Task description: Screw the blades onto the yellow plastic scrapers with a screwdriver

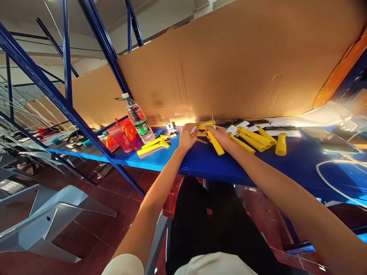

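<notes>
My right hand [220, 136] is closed around a yellow plastic handle [215, 142], which slants down toward the table's front edge. Close beside it, my left hand [188, 136] pinches the near end of a flat yellow plastic piece [205, 125]. This piece lies between my hands, and a thin metal part stands up at its right end. Fingers cover where the piece and the handle come near each other, so I cannot tell if they are joined. Several loose yellow handles [252, 138] lie right of my right hand. Yellow tools with wider heads [153, 146] are piled on the left.
A water bottle [139, 119] and a red cup [120, 136] stand left on the blue table [183, 164]. Black-and-white packets [237, 125] lie behind the handles. At right are a phone-like slab [329, 140] and a white cable [322, 177]. Cardboard [229, 61] walls the back.
</notes>
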`<state>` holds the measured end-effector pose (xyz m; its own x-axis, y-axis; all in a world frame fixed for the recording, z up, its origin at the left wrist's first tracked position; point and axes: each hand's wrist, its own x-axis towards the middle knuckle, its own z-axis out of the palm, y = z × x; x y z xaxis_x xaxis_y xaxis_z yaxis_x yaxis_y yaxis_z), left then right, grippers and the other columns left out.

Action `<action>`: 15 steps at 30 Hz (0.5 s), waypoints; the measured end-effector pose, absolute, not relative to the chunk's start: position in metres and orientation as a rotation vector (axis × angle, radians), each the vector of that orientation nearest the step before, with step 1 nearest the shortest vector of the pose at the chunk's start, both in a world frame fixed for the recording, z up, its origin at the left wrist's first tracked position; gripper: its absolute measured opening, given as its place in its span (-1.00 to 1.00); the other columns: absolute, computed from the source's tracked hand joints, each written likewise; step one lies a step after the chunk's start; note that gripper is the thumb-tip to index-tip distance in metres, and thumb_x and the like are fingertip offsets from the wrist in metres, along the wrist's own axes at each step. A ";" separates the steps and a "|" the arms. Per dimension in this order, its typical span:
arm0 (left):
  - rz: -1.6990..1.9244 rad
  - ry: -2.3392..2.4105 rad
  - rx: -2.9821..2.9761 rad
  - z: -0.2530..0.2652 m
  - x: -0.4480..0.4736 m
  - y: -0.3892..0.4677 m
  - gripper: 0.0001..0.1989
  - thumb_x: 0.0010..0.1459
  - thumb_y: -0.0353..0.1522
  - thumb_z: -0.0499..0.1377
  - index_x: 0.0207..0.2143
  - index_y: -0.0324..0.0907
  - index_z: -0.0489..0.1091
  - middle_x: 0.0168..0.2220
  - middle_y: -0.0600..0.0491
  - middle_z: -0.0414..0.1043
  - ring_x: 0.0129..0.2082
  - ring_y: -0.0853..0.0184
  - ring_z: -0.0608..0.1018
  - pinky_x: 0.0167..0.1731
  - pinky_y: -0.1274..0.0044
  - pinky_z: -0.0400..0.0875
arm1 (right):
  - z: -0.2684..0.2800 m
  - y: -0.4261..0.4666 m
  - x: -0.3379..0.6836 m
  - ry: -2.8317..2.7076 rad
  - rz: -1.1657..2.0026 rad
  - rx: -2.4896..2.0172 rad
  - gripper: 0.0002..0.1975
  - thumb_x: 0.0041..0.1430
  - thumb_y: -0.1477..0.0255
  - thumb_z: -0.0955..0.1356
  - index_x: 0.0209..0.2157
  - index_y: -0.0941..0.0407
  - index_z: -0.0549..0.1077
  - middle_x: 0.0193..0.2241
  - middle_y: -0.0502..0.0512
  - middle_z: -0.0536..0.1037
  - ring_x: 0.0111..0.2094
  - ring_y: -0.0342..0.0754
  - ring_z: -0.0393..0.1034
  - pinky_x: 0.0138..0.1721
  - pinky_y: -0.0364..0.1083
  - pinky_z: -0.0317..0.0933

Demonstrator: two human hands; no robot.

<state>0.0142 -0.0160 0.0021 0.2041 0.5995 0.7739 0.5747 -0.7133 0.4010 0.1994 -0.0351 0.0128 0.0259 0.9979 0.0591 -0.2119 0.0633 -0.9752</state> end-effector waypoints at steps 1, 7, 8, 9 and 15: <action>1.526 1.200 2.500 0.002 0.018 -0.020 -0.66 0.43 -0.38 0.17 0.15 -0.12 0.63 0.15 -0.16 0.68 0.22 0.02 0.60 0.29 0.14 0.43 | 0.013 -0.035 0.200 -1.057 1.231 -1.014 -0.79 0.33 0.33 0.56 -0.27 0.13 0.55 -0.37 0.10 0.72 -0.61 -0.22 0.37 -0.65 -0.22 0.27; 1.274 1.348 2.778 0.001 0.040 -0.038 -0.52 0.44 -0.47 0.12 0.32 -0.11 0.56 0.32 -0.13 0.58 0.37 0.03 0.55 0.34 0.11 0.43 | 0.013 -0.032 0.200 -1.060 1.141 -1.007 -0.71 0.28 0.24 0.58 -0.32 0.11 0.52 -0.42 0.10 0.68 -0.57 -0.18 0.39 -0.59 -0.20 0.29; 1.258 1.374 2.791 0.000 0.041 -0.039 -0.51 0.44 -0.48 0.12 0.33 -0.12 0.55 0.32 -0.14 0.59 0.36 0.03 0.55 0.34 0.11 0.43 | 0.012 -0.031 0.200 -1.067 1.125 -1.008 -0.69 0.27 0.22 0.58 -0.33 0.10 0.51 -0.43 0.09 0.67 -0.57 -0.17 0.38 -0.58 -0.18 0.29; 1.248 1.399 2.794 0.000 0.043 -0.040 -0.51 0.44 -0.48 0.12 0.34 -0.12 0.54 0.31 -0.15 0.60 0.35 0.02 0.56 0.33 0.11 0.44 | 0.010 -0.030 0.199 -1.076 1.109 -1.007 -0.68 0.25 0.20 0.59 -0.35 0.10 0.50 -0.45 0.09 0.65 -0.57 -0.16 0.38 -0.58 -0.17 0.30; 1.259 1.404 2.660 -0.009 0.048 -0.037 -0.44 0.51 -0.37 0.06 0.49 -0.14 0.38 0.36 -0.18 0.54 0.38 -0.05 0.52 0.35 0.03 0.43 | 0.001 -0.028 0.196 -1.167 0.971 -0.975 -0.48 0.06 0.02 0.62 -0.52 0.08 0.40 -0.54 -0.04 0.45 -0.52 -0.16 0.28 -0.52 -0.15 0.23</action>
